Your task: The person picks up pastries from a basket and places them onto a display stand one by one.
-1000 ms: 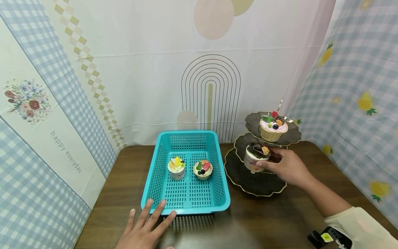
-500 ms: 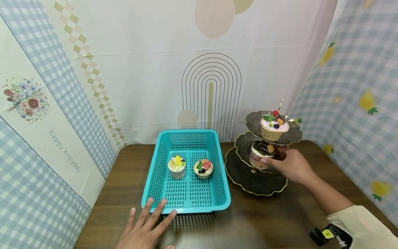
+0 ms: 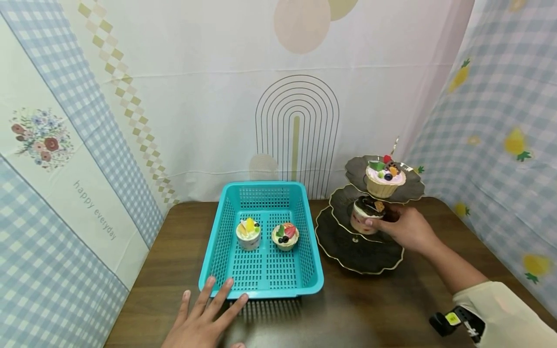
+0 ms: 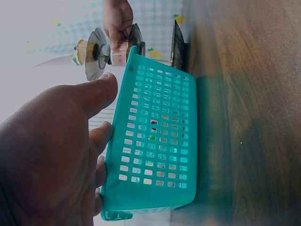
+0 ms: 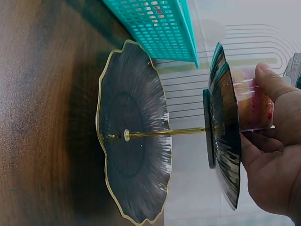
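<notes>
My right hand (image 3: pixel 411 231) grips a clear dessert cup (image 3: pixel 365 222) with a dark chocolate top and a nut piece, at the middle tier of a three-tier cake stand (image 3: pixel 361 256). In the right wrist view the cup (image 5: pixel 253 106) stands at that tier's plate, thumb on one side and fingers on the other. A pink-cream tart (image 3: pixel 385 180) sits on the top tier. My left hand (image 3: pixel 202 316) spreads its straight fingers over the near rim of a turquoise basket (image 3: pixel 261 293). Inside the basket are a fruit-topped cup (image 3: pixel 248 235) and a fruit tart (image 3: pixel 285 237).
The basket and the stand are side by side on a brown wooden table (image 3: pixel 165 270). A pale printed cloth (image 3: pixel 196 121) hangs behind, and checked cloth (image 3: pixel 491 159) closes off the right side. The stand's upper plate overhangs the middle one closely.
My right hand has moved the chocolate-topped cup slightly right and back, from in front of the middle tier onto or just over its plate. The left hand stays at the basket rim.
</notes>
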{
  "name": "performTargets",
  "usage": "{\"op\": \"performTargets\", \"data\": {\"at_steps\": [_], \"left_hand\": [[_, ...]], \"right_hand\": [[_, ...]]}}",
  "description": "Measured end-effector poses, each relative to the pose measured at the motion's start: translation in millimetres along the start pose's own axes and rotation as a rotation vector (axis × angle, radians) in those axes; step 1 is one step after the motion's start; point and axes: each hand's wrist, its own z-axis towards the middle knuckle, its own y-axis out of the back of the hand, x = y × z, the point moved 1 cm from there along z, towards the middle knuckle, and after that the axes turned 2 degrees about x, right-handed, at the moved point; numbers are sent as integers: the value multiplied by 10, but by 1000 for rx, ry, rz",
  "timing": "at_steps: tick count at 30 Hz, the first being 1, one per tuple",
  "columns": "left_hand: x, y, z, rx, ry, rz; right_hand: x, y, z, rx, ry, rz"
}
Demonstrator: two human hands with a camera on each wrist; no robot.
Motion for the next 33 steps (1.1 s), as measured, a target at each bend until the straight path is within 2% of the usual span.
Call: {"op": "performTargets", "data": {"at_steps": [6, 11, 18, 26, 33], "left_hand": [[-3, -5, -1, 11, 6, -5], [-3, -13, 3, -3, 7, 0], [-10, 4, 8, -6, 6, -5], [-12, -2, -1, -36, 6, -25], [-2, -13, 4, -10, -1, 1]], "right_hand": [[-54, -7, 33, 3, 15, -15], [-68, -7, 51, 3, 25, -15], [-58, -24, 55, 3, 54, 28], [-41, -23, 36, 23, 34, 19], [-6, 29, -37, 50, -2, 24]]}}
